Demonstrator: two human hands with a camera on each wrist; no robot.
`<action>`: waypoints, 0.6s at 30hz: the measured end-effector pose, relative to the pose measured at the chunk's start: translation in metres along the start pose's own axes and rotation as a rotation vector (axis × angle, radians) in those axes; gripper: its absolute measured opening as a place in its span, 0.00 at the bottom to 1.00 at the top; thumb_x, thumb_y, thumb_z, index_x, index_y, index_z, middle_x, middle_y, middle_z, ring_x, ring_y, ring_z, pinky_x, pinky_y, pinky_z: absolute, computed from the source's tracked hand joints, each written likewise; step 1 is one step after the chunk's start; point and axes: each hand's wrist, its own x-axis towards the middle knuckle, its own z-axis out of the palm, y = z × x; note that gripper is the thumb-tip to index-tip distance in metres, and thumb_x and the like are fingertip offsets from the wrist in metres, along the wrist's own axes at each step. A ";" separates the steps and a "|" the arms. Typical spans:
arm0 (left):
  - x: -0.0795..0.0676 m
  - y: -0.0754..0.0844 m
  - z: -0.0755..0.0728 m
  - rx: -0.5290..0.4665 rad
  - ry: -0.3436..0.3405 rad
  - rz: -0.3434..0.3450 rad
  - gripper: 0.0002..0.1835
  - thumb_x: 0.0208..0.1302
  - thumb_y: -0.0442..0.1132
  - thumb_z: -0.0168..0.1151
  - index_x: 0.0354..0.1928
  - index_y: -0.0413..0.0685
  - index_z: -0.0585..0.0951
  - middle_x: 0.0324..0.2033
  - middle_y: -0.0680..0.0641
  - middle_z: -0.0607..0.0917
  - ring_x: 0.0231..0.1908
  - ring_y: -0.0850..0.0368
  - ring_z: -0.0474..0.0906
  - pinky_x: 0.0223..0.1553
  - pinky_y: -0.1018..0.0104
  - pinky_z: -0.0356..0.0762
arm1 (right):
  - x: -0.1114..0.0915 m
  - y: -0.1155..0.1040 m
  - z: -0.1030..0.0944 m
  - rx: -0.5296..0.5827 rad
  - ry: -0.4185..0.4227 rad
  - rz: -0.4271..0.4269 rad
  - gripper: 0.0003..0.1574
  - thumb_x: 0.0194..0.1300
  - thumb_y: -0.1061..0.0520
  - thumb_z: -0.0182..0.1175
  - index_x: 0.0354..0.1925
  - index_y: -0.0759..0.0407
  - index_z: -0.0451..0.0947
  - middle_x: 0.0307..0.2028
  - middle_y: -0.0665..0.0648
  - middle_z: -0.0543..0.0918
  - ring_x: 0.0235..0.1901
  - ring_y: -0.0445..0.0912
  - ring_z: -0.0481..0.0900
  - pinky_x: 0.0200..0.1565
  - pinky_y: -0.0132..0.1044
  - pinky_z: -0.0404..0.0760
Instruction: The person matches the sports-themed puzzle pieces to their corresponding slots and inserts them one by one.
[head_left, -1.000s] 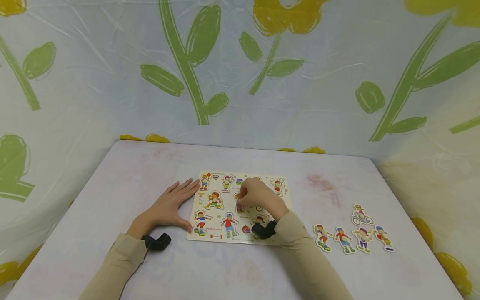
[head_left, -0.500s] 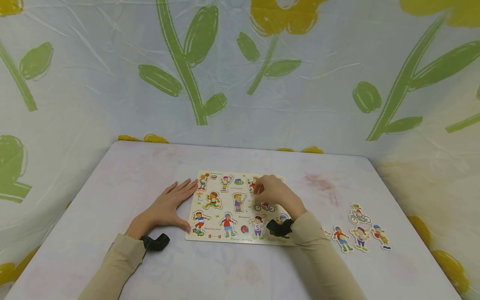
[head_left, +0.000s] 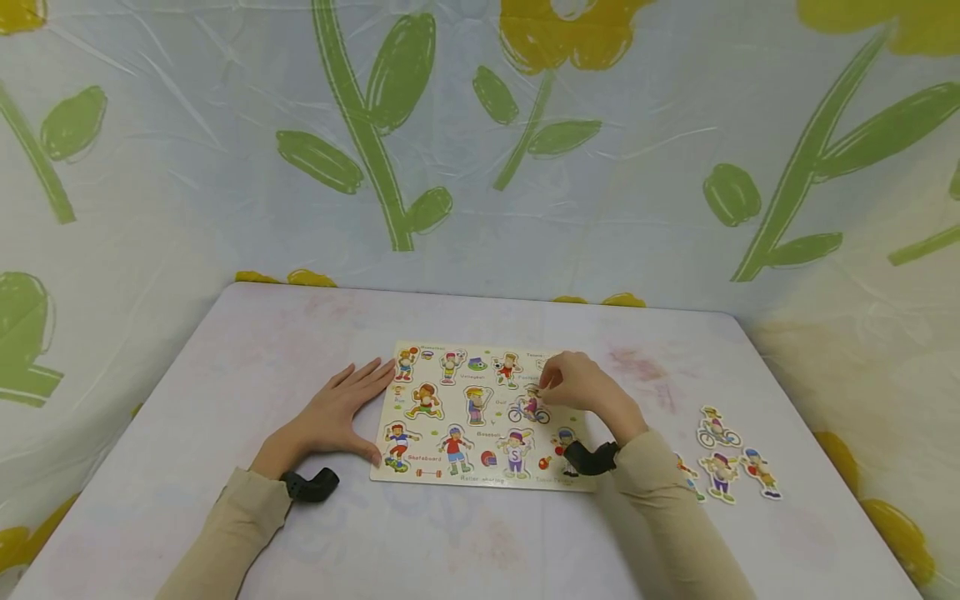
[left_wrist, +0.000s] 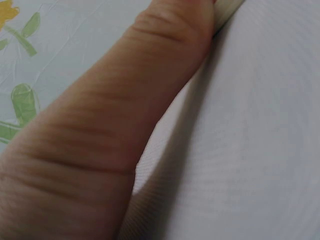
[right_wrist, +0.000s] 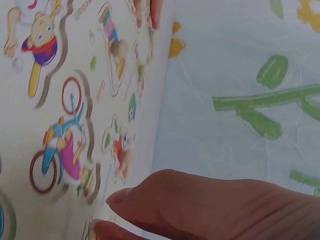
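Observation:
My left hand (head_left: 333, 412) has its fingers spread, with fingertips and thumb against the left edge of a wooden peg puzzle board (head_left: 453, 410). In the left wrist view the thumb (left_wrist: 110, 105) reaches to the board's edge. My right hand (head_left: 588, 392) hovers over the board's right side, fingers bent, by the printed cyclist (head_left: 530, 408). The right wrist view shows thumb and index finger slightly apart, nothing visible between them. Knobbed figures sit in the board, among them a golfer (head_left: 476, 406), a runner (head_left: 425, 402) and a footballer (head_left: 507, 369). My right hand mostly covers the tennis player.
Right of the board lie loose puzzle pieces: a cyclist (head_left: 717, 428), a baseball player (head_left: 722, 477), and a figure in a blue cap (head_left: 762, 473). My right sleeve (head_left: 675, 508) partly hides another piece. A flowered cloth (head_left: 637, 208) hangs behind the table.
My right hand has moved right, from the golfer past the footballer, uncovering both. My left hand stays at the board's edge. The right sleeve now covers more of the loose pieces.

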 end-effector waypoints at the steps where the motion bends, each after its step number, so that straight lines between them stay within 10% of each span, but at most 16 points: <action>1: 0.000 0.000 0.000 0.000 0.000 0.000 0.74 0.31 0.84 0.64 0.78 0.47 0.54 0.78 0.50 0.53 0.76 0.46 0.44 0.73 0.43 0.39 | -0.001 0.003 -0.001 0.001 0.005 0.000 0.06 0.53 0.63 0.68 0.32 0.62 0.83 0.31 0.56 0.82 0.33 0.50 0.77 0.37 0.44 0.79; 18: 0.000 -0.001 0.000 -0.002 -0.002 0.004 0.74 0.31 0.84 0.64 0.78 0.47 0.54 0.78 0.50 0.52 0.76 0.46 0.44 0.73 0.43 0.39 | -0.029 0.052 -0.019 -0.008 0.029 0.057 0.07 0.54 0.62 0.67 0.33 0.65 0.83 0.30 0.58 0.82 0.31 0.49 0.77 0.34 0.42 0.79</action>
